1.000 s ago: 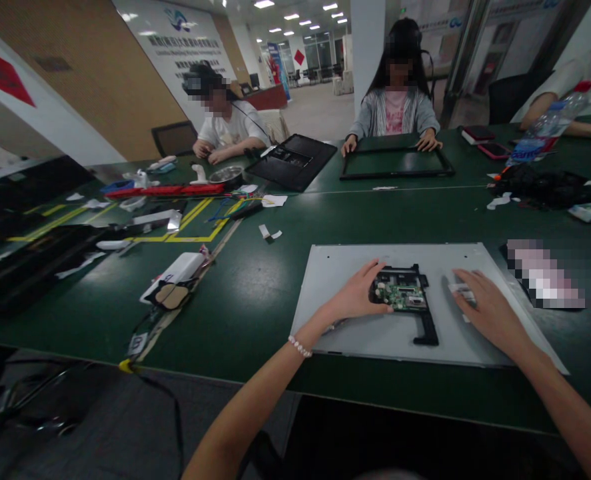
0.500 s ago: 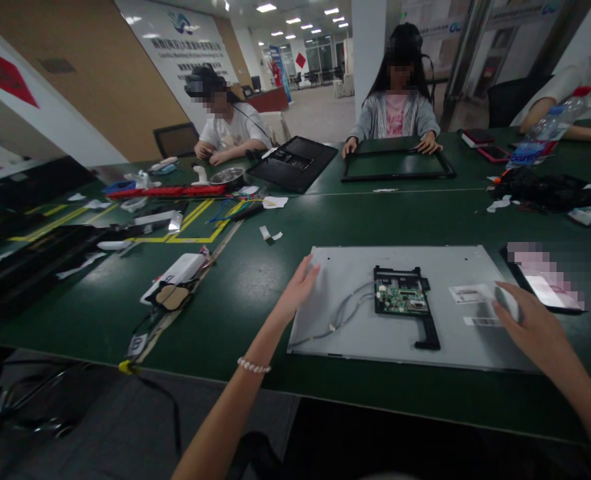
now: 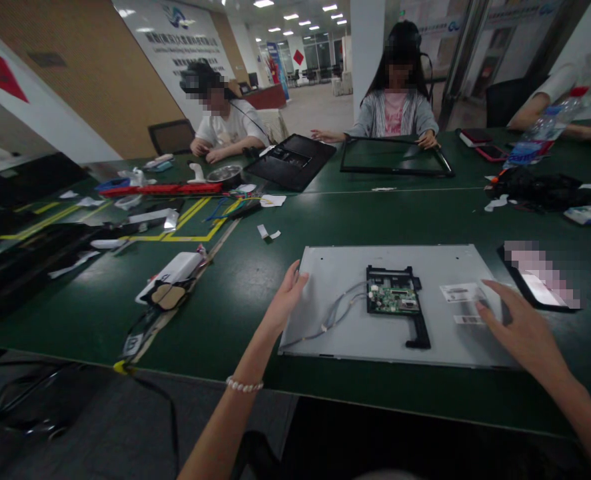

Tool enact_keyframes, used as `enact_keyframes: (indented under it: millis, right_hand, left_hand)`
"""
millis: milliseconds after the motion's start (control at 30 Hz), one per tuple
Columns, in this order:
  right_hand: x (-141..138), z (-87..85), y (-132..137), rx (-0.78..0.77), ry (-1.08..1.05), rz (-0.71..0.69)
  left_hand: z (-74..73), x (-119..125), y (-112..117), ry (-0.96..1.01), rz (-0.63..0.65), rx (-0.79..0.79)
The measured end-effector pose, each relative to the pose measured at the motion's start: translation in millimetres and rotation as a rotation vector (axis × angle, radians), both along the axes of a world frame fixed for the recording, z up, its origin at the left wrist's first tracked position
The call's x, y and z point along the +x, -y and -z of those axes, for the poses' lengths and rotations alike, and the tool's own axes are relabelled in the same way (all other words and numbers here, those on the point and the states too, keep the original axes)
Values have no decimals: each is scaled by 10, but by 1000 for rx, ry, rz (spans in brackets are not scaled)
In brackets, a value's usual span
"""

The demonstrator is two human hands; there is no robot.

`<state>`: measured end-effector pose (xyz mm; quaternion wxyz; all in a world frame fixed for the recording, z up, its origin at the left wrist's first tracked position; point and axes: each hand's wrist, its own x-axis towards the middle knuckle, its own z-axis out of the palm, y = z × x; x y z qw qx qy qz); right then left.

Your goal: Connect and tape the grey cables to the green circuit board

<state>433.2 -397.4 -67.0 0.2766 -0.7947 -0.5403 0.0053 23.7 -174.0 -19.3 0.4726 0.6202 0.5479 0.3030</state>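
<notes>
Lower right of the frame, metal panel: a flat pale grey sheet (image 3: 345, 273) lies on the green table (image 3: 315, 220), its long sides running roughly across the picture; its face is smooth, with a small dark hole near each far corner.
Circuit board: right of the panel's middle sits a green board (image 3: 395, 299) with small light and metallic parts, set in a black bracket (image 3: 418, 331) whose leg drops towards the near edge and ends in a short foot pointing left.
Cables: thin grey cables (image 3: 332, 315) leave the bracket's left side and curve down to the panel's near left corner.
Labels: two white printed stickers lie on the panel's right part, the larger one (image 3: 459, 293) above the narrower one (image 3: 468, 320).
Left hand: the left hand (image 3: 284, 300) is at the panel's left edge near the far corner, thumb raised; whether the fingers grip the rim cannot be told.
Right hand: the right hand (image 3: 522, 323) is over the panel's right edge, thumb and forefinger parted beside the stickers; its hold, too, cannot be told.
Phone: a dark slab with a lit screen (image 3: 540, 283) lies just beyond the right hand.
Upper middle: a co-worker's hands are at a thin black frame (image 3: 398, 172).
</notes>
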Motion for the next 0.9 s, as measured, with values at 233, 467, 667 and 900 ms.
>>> enact_keyframes:
  millis: [233, 467, 667, 900]
  right_hand:
    - [30, -36, -12, -64, 62, -165]
    - [-506, -403, -463, -161, -35, -497]
    - [-659, -348, -922, -159, -180, -733]
    - [-574, -254, -1047, -139, -258, -798]
  left_hand:
    - [-15, 58, 85, -397, 171, 308]
    - [-276, 495, 339, -341, 754, 355]
    - [-188, 780, 127, -214, 910, 349]
    - [-149, 833, 141, -165, 854, 349]
